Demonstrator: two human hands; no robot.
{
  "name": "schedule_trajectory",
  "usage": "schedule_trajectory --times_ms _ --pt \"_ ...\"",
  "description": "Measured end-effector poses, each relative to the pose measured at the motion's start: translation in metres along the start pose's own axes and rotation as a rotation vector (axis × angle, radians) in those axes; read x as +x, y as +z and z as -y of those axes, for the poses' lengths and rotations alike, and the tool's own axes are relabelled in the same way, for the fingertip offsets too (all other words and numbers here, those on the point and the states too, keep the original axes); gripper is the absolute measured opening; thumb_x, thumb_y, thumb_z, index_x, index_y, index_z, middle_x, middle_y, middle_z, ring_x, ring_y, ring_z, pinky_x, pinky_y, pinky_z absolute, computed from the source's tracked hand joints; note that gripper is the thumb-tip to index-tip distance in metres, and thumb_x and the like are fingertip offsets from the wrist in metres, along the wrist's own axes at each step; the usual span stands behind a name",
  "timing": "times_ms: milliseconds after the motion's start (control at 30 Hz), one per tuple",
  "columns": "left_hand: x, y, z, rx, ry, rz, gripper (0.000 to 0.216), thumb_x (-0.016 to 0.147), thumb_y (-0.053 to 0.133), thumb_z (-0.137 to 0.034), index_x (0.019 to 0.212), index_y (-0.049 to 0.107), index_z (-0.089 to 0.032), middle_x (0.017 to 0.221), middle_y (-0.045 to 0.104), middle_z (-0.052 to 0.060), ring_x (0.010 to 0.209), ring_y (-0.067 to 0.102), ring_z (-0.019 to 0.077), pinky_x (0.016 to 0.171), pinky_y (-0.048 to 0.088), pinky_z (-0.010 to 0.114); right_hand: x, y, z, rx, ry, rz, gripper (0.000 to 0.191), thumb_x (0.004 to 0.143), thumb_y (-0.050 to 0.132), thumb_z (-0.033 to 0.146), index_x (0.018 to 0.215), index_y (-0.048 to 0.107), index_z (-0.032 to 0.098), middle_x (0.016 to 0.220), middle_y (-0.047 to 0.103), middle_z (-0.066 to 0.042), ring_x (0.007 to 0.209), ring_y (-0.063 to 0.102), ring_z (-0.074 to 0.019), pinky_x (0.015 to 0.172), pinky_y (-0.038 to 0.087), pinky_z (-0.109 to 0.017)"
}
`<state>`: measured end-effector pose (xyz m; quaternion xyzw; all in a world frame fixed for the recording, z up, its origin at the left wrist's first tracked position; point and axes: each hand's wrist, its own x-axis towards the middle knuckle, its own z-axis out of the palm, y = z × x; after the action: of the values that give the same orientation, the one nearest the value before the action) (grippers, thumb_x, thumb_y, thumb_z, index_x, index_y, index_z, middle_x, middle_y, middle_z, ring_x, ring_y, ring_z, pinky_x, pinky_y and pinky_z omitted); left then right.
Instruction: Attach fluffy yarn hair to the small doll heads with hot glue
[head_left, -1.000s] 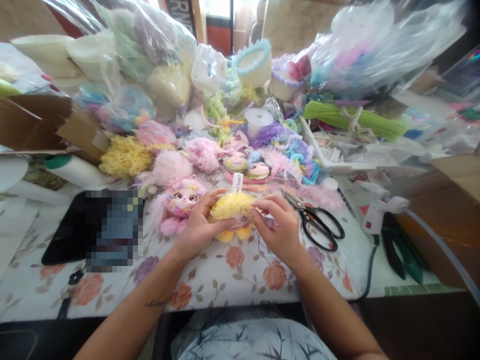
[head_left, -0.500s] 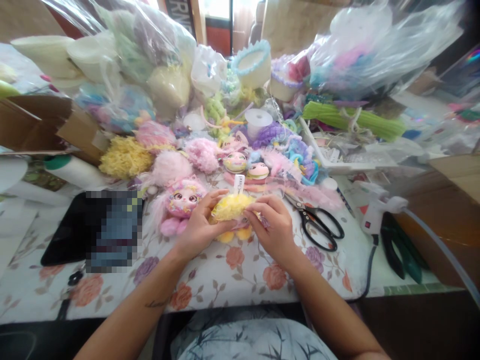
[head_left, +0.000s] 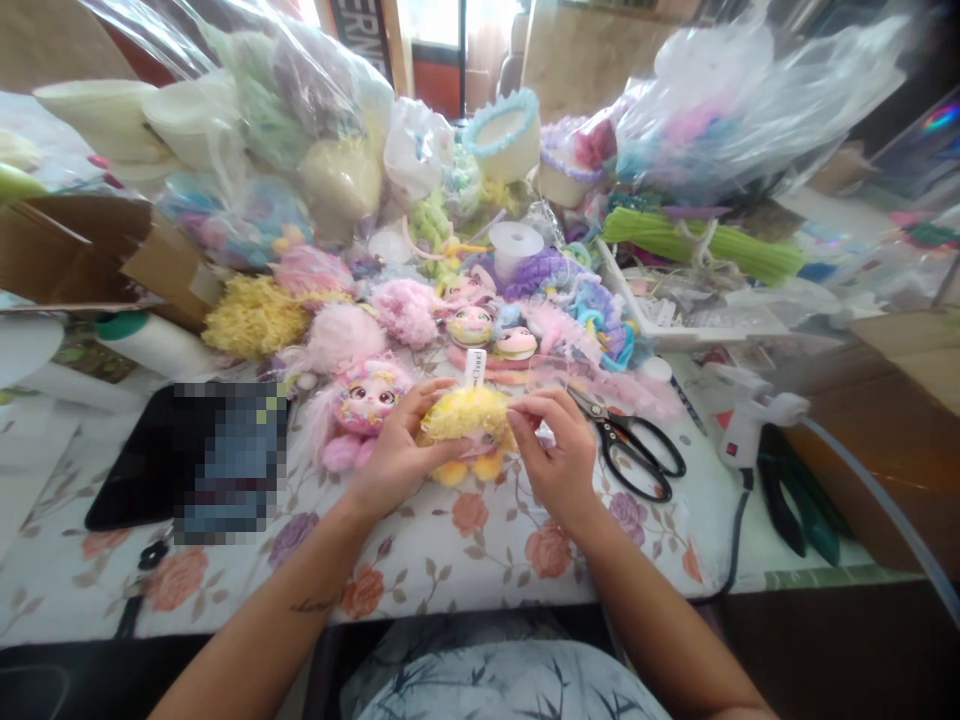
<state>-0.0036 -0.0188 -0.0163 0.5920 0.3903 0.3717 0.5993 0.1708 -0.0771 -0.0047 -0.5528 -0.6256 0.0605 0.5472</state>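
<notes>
My left hand (head_left: 401, 445) is wrapped round the left side of a small yellow fluffy doll (head_left: 469, 412), which has orange-yellow feet and part of a face showing. A white printed tag (head_left: 475, 368) stands up behind its head. My right hand (head_left: 561, 455) is closed in a pinch at the doll's right edge, thumb against fingertips; what is between them, if anything, is too small to make out. Just left of my left hand sits a pink doll (head_left: 367, 400) with big eyes. Black-handled scissors (head_left: 641, 455) lie to the right of my right hand.
A white glue gun (head_left: 750, 430) with a cord and dark green pliers (head_left: 799, 500) are at the right. A black tablet (head_left: 139, 460) lies left. Yarn pom-poms (head_left: 255, 318), doll heads (head_left: 469, 327), a spool (head_left: 516, 245) and plastic bags (head_left: 742, 120) crowd the back.
My right hand has drawn slightly right, away from the doll's front, still pinched. More of the doll's face shows. My left hand keeps its hold.
</notes>
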Motion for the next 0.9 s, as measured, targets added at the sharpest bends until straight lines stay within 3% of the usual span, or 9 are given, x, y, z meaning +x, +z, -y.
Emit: schedule_trajectory --times_ms 333,667,900 --pt "-0.0004 0.0009 -0.0015 -0.038 -0.015 0.026 0.065 0.066 0.081 -0.024 0.123 0.051 -0.025 0.119 0.063 0.005 0.101 0.064 0.0236 0.077 0.056 0.029 0.0007 0.0025 0.0009 -0.064 -0.083 0.039 0.009 0.084 0.063 0.015 0.087 0.067 0.022 0.107 0.062 -0.008 0.105 0.056 -0.0227 0.088 0.047 -0.041" --pt "-0.0011 0.0006 -0.0032 -0.032 -0.023 0.038 0.066 0.066 0.08 -0.022 0.124 0.051 -0.025 0.122 0.062 0.006 0.106 0.063 0.0247 0.079 0.056 0.03 0.0013 0.0008 0.0012 0.051 0.069 0.097 0.005 0.084 0.064 0.019 0.083 0.068 0.022 0.107 0.061 -0.007 0.104 0.058 -0.0217 0.088 0.047 -0.039" --pt "-0.0006 -0.0006 -0.0013 -0.005 -0.03 0.035 0.066 0.067 0.08 -0.024 0.126 0.05 -0.027 0.122 0.061 0.006 0.104 0.063 0.0246 0.08 0.056 0.031 0.0034 -0.0036 0.0043 0.06 0.113 -0.009 0.007 0.086 0.061 0.02 0.084 0.068 0.021 0.101 0.062 -0.007 0.099 0.06 -0.0207 0.089 0.046 -0.04"
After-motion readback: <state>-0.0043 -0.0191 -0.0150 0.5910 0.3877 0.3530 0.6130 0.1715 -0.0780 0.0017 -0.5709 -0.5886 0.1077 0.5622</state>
